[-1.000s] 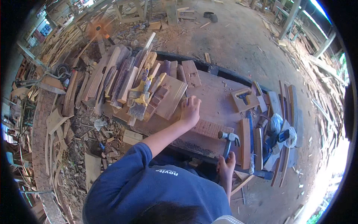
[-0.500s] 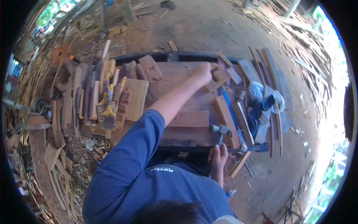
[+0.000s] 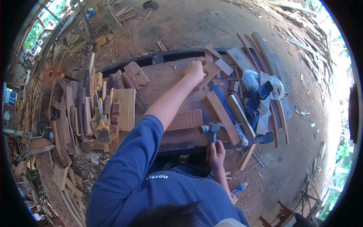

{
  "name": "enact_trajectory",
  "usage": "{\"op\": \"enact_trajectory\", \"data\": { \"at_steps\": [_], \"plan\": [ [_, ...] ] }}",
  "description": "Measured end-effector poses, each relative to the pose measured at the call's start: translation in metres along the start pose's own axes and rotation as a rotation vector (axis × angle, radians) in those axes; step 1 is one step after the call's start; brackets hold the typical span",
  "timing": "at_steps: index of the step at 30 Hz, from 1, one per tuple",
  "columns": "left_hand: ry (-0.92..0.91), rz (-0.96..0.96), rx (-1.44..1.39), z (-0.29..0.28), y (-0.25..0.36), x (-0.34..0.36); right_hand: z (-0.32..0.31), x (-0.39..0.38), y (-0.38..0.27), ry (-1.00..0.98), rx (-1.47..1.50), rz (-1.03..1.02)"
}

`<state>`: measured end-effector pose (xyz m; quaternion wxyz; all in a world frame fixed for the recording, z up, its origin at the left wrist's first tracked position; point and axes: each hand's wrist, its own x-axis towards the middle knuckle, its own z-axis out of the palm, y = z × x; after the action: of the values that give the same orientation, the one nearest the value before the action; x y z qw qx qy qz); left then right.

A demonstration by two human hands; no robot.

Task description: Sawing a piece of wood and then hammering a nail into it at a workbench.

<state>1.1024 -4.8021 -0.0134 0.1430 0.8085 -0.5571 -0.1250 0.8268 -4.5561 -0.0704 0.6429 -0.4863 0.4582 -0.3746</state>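
Observation:
My left arm stretches across the low wooden bench (image 3: 159, 83). At its far side my left hand (image 3: 195, 72) is closed, its curled fingers at the near end of a short brown wooden block (image 3: 209, 74). The fingertips are partly hidden. Close to the bench's near edge, my right hand (image 3: 216, 153) grips a claw hammer (image 3: 212, 128) by the handle, head up. Between my arm and the hammer lies a flat board with rows of small marks (image 3: 185, 119). A reddish wooden bar (image 3: 223, 119) lies just right of the hammer.
Wood pieces and paintbrushes (image 3: 101, 128) crowd the bench's left end. A notched block (image 3: 136, 75) lies at the far left. Right of the hammer are a blue strip (image 3: 223, 99), more bars and plastic bags (image 3: 278, 87). A plastic bottle (image 3: 239, 188) lies on the floor.
The whole view has shifted and tilted slightly, so the bench appears further left. My left hand stays at the block, and my right hand still holds the hammer.

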Motion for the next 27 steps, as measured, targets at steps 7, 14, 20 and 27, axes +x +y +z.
{"op": "enact_trajectory", "data": {
  "at_steps": [7,14,20,27],
  "plan": [
    [-0.119,-0.073,-0.258,0.01,-0.004,0.02,-0.001,0.001,-0.007,-0.024,0.096,0.088],
    [-0.061,0.005,-0.271,0.02,-0.015,0.028,-0.002,0.003,-0.006,-0.032,0.064,0.115],
    [-0.035,0.067,-0.224,0.002,-0.014,0.015,-0.002,0.004,-0.002,-0.026,0.05,0.05],
    [0.049,0.139,-0.226,-0.003,-0.016,0.005,-0.003,0.002,-0.002,-0.059,0.074,0.073]
  ]
}}
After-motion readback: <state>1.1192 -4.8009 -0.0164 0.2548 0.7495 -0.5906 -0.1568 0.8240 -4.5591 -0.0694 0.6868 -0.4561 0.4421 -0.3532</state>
